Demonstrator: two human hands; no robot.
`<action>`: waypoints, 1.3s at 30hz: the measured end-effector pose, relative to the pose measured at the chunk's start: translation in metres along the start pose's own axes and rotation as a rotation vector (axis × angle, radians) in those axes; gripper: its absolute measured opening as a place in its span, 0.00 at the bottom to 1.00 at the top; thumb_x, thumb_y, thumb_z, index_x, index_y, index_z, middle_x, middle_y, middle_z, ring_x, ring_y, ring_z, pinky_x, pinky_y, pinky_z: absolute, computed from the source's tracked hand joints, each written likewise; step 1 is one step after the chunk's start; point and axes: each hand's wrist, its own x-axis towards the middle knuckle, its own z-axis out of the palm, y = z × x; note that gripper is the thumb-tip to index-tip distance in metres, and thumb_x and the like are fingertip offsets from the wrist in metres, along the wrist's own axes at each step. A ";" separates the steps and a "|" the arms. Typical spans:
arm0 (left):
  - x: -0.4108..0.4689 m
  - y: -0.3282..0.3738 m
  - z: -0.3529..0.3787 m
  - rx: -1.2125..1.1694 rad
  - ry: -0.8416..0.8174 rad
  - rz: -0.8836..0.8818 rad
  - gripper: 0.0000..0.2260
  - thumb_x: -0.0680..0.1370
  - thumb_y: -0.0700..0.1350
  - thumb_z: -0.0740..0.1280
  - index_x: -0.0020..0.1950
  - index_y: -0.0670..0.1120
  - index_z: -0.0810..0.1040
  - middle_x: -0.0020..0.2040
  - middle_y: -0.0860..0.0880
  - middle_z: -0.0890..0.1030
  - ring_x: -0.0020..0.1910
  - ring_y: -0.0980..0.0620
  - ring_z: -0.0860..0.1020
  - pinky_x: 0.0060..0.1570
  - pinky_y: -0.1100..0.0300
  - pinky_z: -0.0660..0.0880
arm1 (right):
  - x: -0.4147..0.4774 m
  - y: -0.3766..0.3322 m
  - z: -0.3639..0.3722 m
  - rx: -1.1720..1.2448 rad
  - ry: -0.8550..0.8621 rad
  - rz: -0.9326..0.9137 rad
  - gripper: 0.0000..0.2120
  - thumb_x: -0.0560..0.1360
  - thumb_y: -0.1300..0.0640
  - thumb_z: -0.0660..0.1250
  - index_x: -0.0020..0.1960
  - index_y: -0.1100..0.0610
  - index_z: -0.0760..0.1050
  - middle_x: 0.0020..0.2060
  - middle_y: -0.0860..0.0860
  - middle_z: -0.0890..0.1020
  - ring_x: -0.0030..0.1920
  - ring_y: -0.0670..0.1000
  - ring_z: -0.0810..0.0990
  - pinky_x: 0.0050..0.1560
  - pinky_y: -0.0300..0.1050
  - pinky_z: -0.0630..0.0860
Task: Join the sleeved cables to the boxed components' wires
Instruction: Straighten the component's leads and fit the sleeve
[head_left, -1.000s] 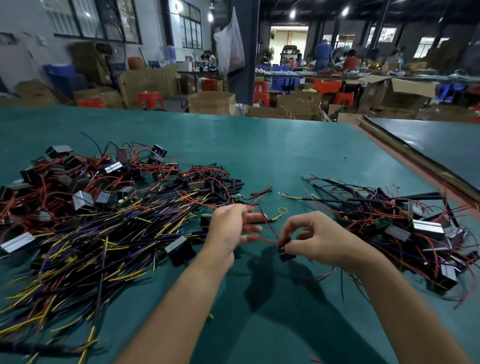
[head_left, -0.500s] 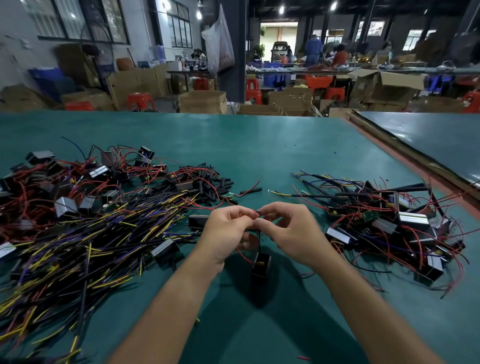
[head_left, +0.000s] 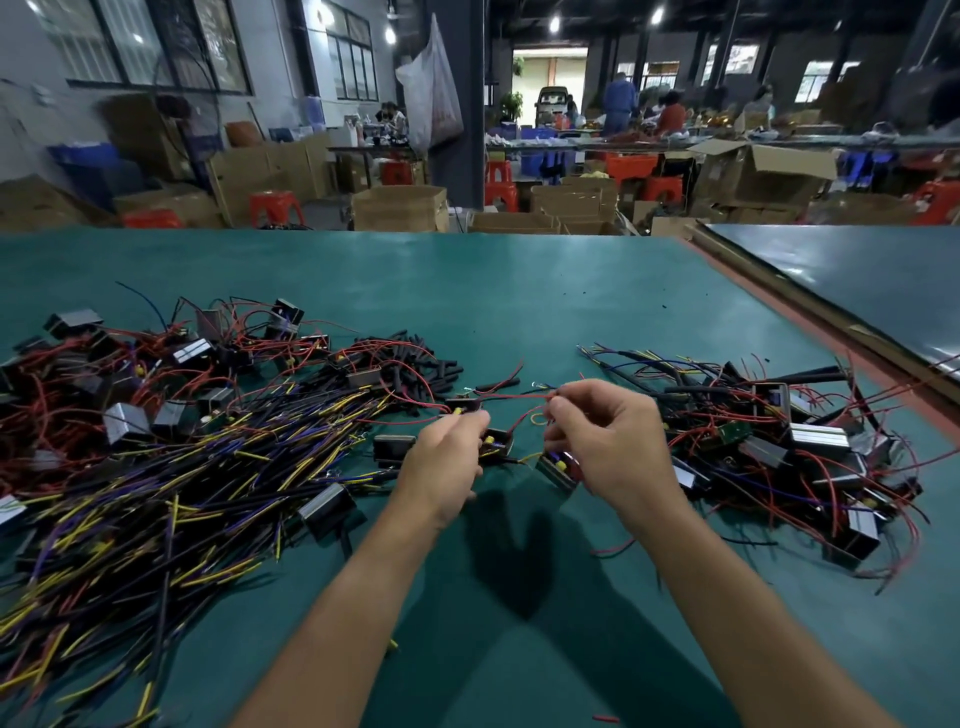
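My left grip (head_left: 447, 457) and right grip (head_left: 608, 447) both pinch a red wire (head_left: 514, 397) over a small black box (head_left: 497, 444) (its leads spilling out) — a cable heap (head_left: 156, 493) crowds the left, a tangle (head_left: 779, 441) the right.

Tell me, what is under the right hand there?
A small black box with a yellow bit pokes out beneath the right hand, which pinches a red wire. The palm hides the box's far side.
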 end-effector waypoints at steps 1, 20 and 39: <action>0.002 -0.003 0.000 0.059 0.028 0.005 0.16 0.70 0.58 0.60 0.46 0.48 0.77 0.46 0.47 0.80 0.48 0.43 0.79 0.51 0.47 0.78 | 0.000 -0.005 -0.001 0.053 0.023 -0.001 0.08 0.77 0.69 0.66 0.40 0.61 0.78 0.30 0.54 0.79 0.27 0.48 0.78 0.33 0.43 0.81; 0.009 -0.007 -0.012 0.341 0.380 0.245 0.07 0.74 0.45 0.66 0.49 0.53 0.79 0.55 0.49 0.78 0.53 0.48 0.75 0.51 0.55 0.72 | -0.007 -0.037 -0.029 0.112 -0.528 0.336 0.09 0.76 0.69 0.66 0.39 0.60 0.76 0.32 0.58 0.81 0.23 0.48 0.74 0.23 0.39 0.73; -0.026 0.013 -0.006 0.140 -0.171 0.553 0.08 0.65 0.36 0.71 0.40 0.46 0.84 0.34 0.48 0.83 0.32 0.53 0.79 0.35 0.52 0.79 | -0.008 -0.033 -0.035 -0.001 -0.670 0.202 0.07 0.70 0.63 0.73 0.44 0.63 0.76 0.31 0.55 0.80 0.30 0.51 0.80 0.31 0.43 0.79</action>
